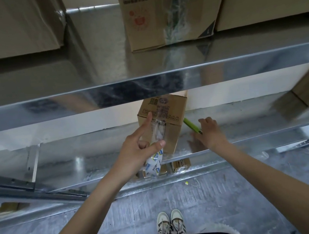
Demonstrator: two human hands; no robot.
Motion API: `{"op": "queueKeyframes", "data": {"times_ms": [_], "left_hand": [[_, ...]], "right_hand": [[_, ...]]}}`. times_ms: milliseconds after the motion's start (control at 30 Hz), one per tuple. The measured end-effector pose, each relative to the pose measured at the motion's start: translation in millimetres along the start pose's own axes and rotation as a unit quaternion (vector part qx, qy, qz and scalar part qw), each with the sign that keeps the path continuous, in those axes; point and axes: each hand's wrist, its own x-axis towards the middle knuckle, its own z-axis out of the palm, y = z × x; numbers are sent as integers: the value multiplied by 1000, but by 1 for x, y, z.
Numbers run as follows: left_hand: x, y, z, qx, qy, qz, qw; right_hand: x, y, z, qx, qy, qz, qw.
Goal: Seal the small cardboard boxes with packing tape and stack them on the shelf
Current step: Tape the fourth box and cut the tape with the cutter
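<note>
A worker tapes a small carton on a metal warehouse shelf.

Nearest the camera, the left hand (pixel 141 148) pinches a roll of clear packing tape with a blue-and-white printed core (pixel 154 166), forefinger stretched up along the small brown cardboard box (pixel 162 123). That box sits directly ahead on the shiny galvanised steel shelf (pixel 66 160), its long axis running away from the hands, a strip of tape down its near face. The right hand (pixel 209 131), just beside it, curls on a green-handled utility knife (pixel 191 127). Farther off, on the upper tier, stands a larger taped cardboard carton (pixel 171 8).
</note>
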Motion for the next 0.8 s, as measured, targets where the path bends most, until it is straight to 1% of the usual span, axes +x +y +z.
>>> {"op": "queueKeyframes", "data": {"times_ms": [133,267,300,367,400,433,467,567,633,700,733,767,800], "left_hand": [[0,1,0,2,3,-11,1000],[-2,3,-1,-2,1,-20,1000],[-3,3,-2,-4,-1,-21,1000],[-3,2,-2,-3,-6,-21,1000],[-3,1,-3,-3,-7,-20,1000],[-4,0,-3,-2,-7,-19,1000],[-4,0,-3,-2,-7,-19,1000],[-3,-3,-3,-3,-8,-20,1000],[-2,-3,-2,2,-9,-19,1000],[0,-4,-2,10,-9,-16,1000],[1,-4,-2,14,-8,-14,1000],[2,-4,-2,17,-8,-13,1000],[3,-4,-2,20,-8,-12,1000]], "right_hand": [[6,-4,20,-76,22,7,997],[14,-7,18,-80,-27,9,996],[12,-6,14,-55,-38,12,998],[4,1,3,58,-73,9,996],[-4,6,-4,143,-94,14,985],[-15,9,-13,231,-105,24,967],[-27,12,-23,290,-100,25,951],[-58,12,-55,349,-55,-1,935],[-75,8,-77,396,-53,-12,917],[-91,0,-99,454,-102,-42,884],[-99,-6,-107,464,-131,-67,873],[-105,-13,-114,467,-155,-94,865],[-111,-20,-119,458,-167,-120,865]]}}
